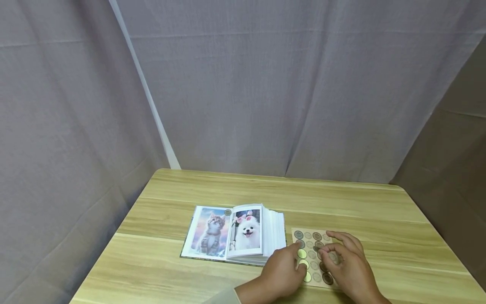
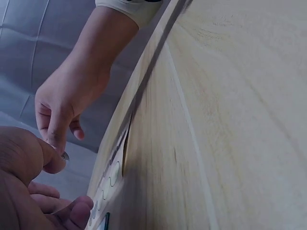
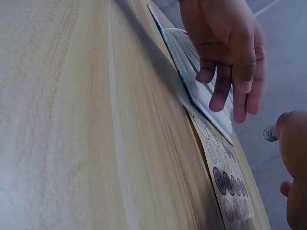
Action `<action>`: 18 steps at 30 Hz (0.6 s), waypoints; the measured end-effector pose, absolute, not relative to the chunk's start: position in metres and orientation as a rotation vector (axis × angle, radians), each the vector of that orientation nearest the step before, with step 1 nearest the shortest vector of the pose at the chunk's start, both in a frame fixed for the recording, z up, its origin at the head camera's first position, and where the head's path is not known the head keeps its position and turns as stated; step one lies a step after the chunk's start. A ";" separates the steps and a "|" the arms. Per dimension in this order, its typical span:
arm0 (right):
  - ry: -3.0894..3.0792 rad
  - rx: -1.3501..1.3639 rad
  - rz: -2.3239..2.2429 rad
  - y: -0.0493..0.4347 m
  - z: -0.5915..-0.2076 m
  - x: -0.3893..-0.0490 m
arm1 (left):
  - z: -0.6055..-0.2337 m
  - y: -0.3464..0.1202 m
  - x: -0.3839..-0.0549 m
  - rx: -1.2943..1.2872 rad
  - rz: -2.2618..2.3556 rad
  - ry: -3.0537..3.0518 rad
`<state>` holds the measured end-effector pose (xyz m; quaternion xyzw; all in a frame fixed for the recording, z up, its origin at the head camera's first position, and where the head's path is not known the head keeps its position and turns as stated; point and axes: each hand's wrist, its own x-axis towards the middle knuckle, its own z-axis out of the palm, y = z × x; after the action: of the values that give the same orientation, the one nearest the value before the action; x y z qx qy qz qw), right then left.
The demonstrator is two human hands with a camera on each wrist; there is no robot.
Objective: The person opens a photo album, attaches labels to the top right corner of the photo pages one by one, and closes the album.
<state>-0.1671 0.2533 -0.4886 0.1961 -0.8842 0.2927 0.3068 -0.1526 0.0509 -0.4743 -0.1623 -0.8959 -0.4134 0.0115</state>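
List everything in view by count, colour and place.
Table: one, light wood, centre
Album: one, open, white pages, on table
Kitten picture: one, grey kitten on pastel, album's left side
Dog picture: one, white dog, album's right side
Page sticker: one, dark, by kitten picture's top right
Sticker sheet: one, beige, right of album
Sheet circles: many, some covered; yellow, beige, dark
Loose sticker: one, dark print, pinched above sheet
Curtains: several, grey, around table
Sleeves: two, pale, forearms
Left hand: one, bare, sheet's left
Right hand: one, bare, sheet's right
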 end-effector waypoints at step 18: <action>-2.376 0.535 0.757 0.248 -0.483 -0.169 | -0.454 0.032 -0.140 -0.811 -0.873 -2.703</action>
<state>-0.1692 0.2476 -0.4834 0.2005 -0.8912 0.2841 0.2915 -0.1404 0.0319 -0.4542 -0.2734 -0.9111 -0.2941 0.0937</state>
